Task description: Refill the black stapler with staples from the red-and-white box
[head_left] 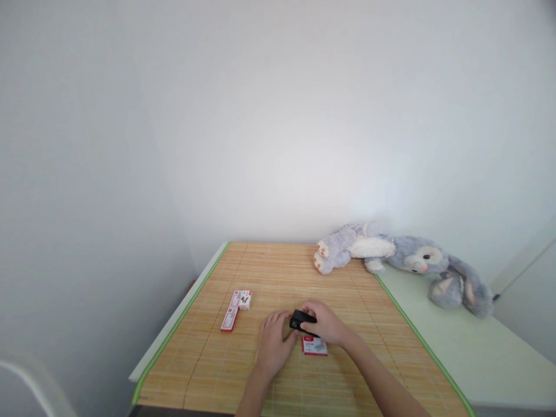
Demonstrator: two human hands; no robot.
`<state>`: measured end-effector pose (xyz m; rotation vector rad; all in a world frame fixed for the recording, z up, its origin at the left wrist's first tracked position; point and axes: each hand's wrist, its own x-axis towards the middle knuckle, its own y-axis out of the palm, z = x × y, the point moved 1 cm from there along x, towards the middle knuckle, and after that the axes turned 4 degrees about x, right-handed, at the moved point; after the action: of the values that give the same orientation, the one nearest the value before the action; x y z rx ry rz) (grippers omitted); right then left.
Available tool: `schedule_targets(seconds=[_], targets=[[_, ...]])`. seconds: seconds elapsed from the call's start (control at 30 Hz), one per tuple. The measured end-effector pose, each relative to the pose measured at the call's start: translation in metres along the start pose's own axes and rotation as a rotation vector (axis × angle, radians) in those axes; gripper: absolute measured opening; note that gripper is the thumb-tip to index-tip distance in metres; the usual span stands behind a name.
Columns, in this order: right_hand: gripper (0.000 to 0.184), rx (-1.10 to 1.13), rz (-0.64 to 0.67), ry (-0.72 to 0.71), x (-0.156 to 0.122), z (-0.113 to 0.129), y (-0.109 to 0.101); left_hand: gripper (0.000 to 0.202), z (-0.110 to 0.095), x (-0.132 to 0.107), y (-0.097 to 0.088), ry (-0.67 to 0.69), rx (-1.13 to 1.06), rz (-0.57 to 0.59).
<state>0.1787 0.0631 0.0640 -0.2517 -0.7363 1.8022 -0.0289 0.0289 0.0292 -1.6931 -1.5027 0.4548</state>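
Light, even pressure should steady things best: the left hand (273,344), fingers loosely curved and thumb apart, frames the left end of a black stapler (297,319) over the near-middle mat (217,370), contact unclear; the right hand (328,323) grips its body, forearm (373,370) slanting from near right
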Motion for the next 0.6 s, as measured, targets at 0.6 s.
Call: schedule_targets(seconds=[0.6], targets=[[0.056, 0.183, -0.510, 0.319, -0.050, -0.063, -0.006, 0.056, -0.038, -0.017, 0.010, 0.088, 0.068, 0.060]])
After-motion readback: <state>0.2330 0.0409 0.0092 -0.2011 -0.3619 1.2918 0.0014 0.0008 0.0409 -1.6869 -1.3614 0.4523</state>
